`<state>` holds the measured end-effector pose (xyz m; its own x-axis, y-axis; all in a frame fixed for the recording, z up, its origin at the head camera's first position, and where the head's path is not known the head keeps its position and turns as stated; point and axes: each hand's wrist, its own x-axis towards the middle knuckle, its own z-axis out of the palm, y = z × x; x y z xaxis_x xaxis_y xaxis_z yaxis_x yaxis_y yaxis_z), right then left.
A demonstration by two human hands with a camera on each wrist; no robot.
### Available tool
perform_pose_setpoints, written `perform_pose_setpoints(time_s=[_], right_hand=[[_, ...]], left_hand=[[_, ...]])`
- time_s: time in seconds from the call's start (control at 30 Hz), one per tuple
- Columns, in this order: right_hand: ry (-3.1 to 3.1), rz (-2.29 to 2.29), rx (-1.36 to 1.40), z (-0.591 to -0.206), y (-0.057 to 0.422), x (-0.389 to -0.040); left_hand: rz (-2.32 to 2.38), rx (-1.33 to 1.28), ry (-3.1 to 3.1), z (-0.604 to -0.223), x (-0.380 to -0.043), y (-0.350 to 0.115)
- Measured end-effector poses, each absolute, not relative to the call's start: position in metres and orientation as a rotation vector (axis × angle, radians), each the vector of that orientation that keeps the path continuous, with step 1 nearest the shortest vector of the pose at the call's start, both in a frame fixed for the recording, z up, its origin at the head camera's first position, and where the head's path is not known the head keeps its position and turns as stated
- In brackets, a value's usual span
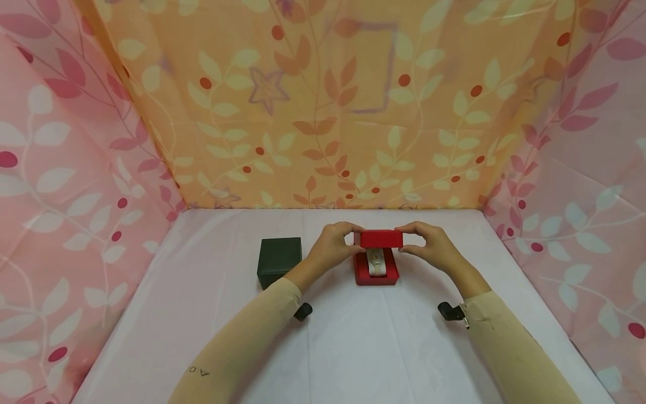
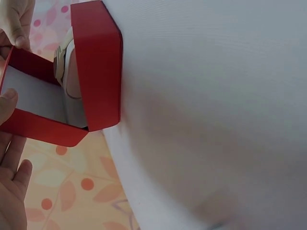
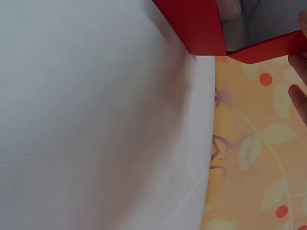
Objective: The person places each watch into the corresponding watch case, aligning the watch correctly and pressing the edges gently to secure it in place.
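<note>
A small red box (image 1: 377,281) stands on the white cloth with its hinged lid (image 1: 382,239) raised. Inside it, a pale-strapped watch (image 1: 375,261) is wrapped round a light cushion, its upper part hidden by the lid in the head view. My left hand (image 1: 330,247) pinches the lid's left side between thumb and fingers. On the opposite side, the right hand (image 1: 429,244) grips the lid's edge the same way. From the left wrist, the lid's white lining shows, with the left thumb (image 2: 7,106) at its rim. Right fingers (image 3: 300,67) reach the lid in the right wrist view.
A closed dark green box (image 1: 280,257) sits left of the red one, close behind the left forearm. White cloth (image 1: 353,348) covers the table. Patterned fabric walls rise at the back (image 1: 313,112) and on both sides.
</note>
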<state>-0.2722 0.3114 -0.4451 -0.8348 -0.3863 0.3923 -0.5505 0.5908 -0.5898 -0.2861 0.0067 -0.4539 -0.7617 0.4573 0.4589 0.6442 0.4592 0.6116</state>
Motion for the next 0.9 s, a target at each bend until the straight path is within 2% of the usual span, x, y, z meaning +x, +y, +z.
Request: perform_pose_setpoints(time_s=[0.9], right_hand=[[-2.448, 1.085, 0.855, -0.462, 0.310, -0.261]], left_hand=[[-1.117, -0.991, -2.425, -0.463, -0.273, 0.008]])
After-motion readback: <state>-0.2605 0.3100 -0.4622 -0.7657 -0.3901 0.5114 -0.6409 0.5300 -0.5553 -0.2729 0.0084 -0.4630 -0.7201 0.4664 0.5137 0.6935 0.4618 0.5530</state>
